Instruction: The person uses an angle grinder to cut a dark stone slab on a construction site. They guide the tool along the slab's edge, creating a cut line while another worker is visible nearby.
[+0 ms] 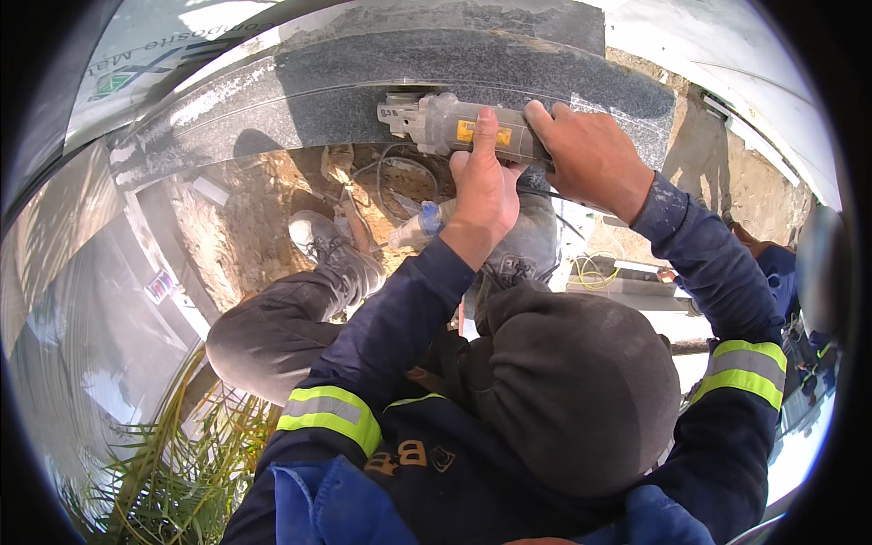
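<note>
A grey angle grinder (434, 122) with a yellow label lies against the lower edge of a dark speckled granite slab (300, 95). My left hand (483, 182) grips the grinder's body from below, its index finger stretched along the casing. The tool's rear end is wrapped by my right hand (589, 154). Both arms wear dark blue sleeves with reflective yellow and grey bands. The grinder's disc is hidden against the stone.
Below the slab lies sandy ground (245, 227) with a tangle of cable (386, 173) and a plastic bottle (420, 227). My bent knees and a dusty grey shoe (331, 250) show under my arms. Green palm fronds (173, 472) sit at the lower left, pale stone strips (627, 286) at the right.
</note>
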### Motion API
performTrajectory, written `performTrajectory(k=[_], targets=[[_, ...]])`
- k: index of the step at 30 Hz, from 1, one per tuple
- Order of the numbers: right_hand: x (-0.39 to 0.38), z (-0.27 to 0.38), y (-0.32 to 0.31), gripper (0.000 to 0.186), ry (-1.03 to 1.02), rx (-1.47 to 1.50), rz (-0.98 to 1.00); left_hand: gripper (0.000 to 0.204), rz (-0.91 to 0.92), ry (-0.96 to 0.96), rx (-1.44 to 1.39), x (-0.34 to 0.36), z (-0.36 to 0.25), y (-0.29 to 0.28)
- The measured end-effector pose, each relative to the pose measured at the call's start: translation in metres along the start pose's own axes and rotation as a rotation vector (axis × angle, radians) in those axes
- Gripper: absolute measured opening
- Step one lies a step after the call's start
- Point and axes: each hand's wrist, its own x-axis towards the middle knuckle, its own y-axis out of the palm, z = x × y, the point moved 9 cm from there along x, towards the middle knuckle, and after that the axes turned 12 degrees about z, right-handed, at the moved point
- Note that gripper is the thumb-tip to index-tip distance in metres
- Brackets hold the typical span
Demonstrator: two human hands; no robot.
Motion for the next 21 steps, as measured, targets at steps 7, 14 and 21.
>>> performTrajectory(k=[7,14,21], targets=[[0.015,0.005,0.006,0.04,-0.054,0.005,-0.046,0.066,-0.046,0.001,-0.01,0.008,-0.008,-0.019],[0.039,0.014,0.006,0.041,-0.1,0.015,-0.07,0.061,0.005,0.05,0.046,0.016,-0.027,-0.029],[0.002,-0.006,-0.001,0.045,0.003,-0.018,0.028,0.065,-0.025,0.007,-0.02,0.003,0.002,0.002]])
